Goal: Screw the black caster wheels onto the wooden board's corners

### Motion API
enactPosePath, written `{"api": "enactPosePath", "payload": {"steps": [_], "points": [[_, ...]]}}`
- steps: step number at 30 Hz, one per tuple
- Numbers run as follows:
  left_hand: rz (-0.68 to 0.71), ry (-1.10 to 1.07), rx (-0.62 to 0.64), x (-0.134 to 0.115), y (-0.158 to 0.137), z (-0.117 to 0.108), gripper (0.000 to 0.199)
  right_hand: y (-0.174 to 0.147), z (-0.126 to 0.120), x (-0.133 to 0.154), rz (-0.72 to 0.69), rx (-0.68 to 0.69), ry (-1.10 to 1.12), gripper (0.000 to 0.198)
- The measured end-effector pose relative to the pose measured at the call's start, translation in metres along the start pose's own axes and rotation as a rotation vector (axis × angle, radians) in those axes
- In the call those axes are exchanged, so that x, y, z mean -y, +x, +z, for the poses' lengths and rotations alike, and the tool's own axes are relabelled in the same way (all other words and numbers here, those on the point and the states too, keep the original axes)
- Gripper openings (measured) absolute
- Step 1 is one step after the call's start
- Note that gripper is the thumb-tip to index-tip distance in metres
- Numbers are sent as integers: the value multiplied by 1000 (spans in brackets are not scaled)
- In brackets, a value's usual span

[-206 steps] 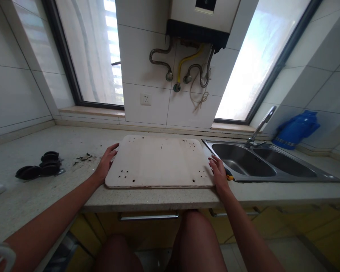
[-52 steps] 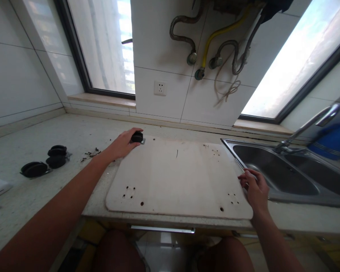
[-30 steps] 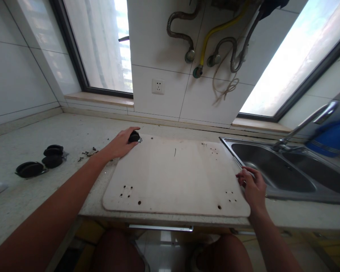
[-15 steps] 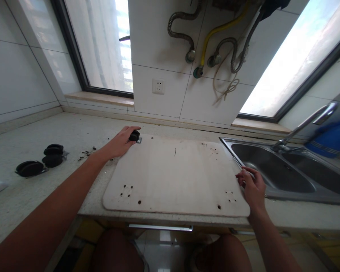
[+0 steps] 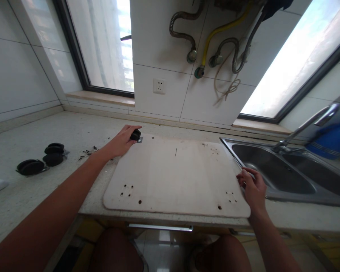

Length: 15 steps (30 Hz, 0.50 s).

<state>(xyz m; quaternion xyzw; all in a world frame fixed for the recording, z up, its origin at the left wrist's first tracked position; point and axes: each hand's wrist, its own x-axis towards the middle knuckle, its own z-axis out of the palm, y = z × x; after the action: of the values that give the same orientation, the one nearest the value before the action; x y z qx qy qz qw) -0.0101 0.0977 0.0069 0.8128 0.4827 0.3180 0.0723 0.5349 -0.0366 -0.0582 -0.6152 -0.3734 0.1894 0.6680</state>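
Observation:
A white board (image 5: pixel 175 177) with rounded corners and groups of drilled holes lies flat on the counter. At its far left corner, my left hand (image 5: pixel 123 140) is closed around a black caster wheel (image 5: pixel 135 134), whose metal plate rests on the board. My right hand (image 5: pixel 252 185) is by the board's right edge, beside the sink rim, with its fingers curled. What it grips, if anything, is not clear; a thin shiny strip there blends with the rim. A small dark screw (image 5: pixel 175 152) lies on the board.
Several loose screws (image 5: pixel 87 153) and three black casters (image 5: pixel 30 167) lie on the counter (image 5: pixel 82 124) at left. The steel sink (image 5: pixel 272 166) with its faucet (image 5: pixel 303 126) adjoins the board at right. A blue object (image 5: pixel 330 139) stands behind it. Hoses and a socket (image 5: pixel 159 86) are on the wall.
The view has shifted very slightly. Both hands, the caster and the board stay in the same places.

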Motion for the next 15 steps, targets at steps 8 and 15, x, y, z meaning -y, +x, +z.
{"api": "enactPosePath", "payload": {"steps": [8, 15], "points": [[-4, 11, 2, -2, 0, -2, 68, 1, 0, -1, 1, -1, -1, 54], [5, 48, 1, -3, 1, -1, 68, 0, 0, 0, -14, -2, -10, 53]]}}
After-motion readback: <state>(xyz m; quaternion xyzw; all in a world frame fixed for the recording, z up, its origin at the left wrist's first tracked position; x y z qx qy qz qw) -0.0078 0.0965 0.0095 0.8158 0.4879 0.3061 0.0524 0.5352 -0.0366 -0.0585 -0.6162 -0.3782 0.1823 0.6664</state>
